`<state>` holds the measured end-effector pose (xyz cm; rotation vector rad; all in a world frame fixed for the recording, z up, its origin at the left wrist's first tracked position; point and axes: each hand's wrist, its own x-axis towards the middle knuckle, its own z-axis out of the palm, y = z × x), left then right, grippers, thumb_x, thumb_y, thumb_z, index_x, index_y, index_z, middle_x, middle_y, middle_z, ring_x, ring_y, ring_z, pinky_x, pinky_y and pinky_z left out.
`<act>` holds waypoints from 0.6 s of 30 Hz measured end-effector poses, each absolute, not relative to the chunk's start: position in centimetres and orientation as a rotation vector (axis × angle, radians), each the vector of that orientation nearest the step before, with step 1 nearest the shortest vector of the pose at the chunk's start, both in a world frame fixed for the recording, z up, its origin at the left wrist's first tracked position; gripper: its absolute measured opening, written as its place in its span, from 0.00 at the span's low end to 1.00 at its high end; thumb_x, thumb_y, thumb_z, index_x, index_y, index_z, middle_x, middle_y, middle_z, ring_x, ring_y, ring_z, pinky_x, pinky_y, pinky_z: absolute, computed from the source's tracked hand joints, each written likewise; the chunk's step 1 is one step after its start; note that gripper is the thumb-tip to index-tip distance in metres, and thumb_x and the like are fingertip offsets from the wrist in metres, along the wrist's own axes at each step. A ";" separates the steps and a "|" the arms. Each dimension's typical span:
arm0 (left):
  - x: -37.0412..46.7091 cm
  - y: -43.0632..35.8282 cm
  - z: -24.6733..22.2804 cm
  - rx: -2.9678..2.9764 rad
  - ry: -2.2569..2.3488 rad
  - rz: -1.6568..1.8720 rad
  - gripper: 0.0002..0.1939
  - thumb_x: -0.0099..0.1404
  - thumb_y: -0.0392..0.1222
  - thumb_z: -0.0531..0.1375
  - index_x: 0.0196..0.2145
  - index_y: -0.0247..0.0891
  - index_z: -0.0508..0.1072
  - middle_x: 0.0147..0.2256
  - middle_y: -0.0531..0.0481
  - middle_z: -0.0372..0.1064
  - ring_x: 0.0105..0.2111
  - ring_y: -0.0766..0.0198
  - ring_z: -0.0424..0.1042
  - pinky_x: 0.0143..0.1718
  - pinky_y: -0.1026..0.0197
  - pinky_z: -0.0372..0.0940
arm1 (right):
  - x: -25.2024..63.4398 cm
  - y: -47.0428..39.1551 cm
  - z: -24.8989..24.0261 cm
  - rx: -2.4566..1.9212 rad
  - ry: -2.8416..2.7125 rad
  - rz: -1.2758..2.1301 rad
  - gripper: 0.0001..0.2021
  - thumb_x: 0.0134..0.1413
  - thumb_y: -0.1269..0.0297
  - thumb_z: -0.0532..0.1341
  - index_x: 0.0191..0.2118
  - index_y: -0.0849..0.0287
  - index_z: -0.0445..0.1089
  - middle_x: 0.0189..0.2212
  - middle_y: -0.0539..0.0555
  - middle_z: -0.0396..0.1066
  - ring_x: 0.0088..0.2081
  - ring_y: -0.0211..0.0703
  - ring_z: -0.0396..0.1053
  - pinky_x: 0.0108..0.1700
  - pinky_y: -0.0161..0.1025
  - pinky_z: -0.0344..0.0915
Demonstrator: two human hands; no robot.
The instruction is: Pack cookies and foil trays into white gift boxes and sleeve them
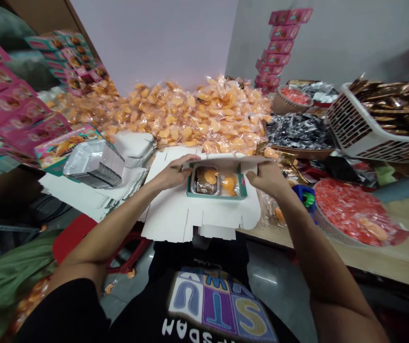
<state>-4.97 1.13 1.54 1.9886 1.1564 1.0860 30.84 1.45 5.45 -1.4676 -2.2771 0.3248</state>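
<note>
An open green box lies on a stack of flat white cardboard in front of me. In its left part sits a foil tray with a brown packet and an orange piece in it; clear-wrapped orange pieces lie in the right part. My left hand is closed on the left end of the box's raised white lid. At the other end, my right hand is closed around the lid's right side, its thumb near the box wall.
Behind the box spreads a heap of wrapped orange pieces. Stacked foil trays and pink boxes are on the left. To the right are a basket of red packets, black packets, a tape dispenser and a white basket.
</note>
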 end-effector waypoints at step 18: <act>-2.9 0.1 -1.8 1.991 0.955 1.480 0.41 0.66 0.68 0.71 0.66 0.43 0.66 0.62 0.35 0.75 0.65 0.40 0.75 0.67 0.38 0.71 | 32.8 -1.2 3.4 -1.227 -1.724 1.121 0.33 0.69 0.45 0.58 0.74 0.54 0.66 0.56 0.64 0.81 0.54 0.59 0.81 0.54 0.54 0.79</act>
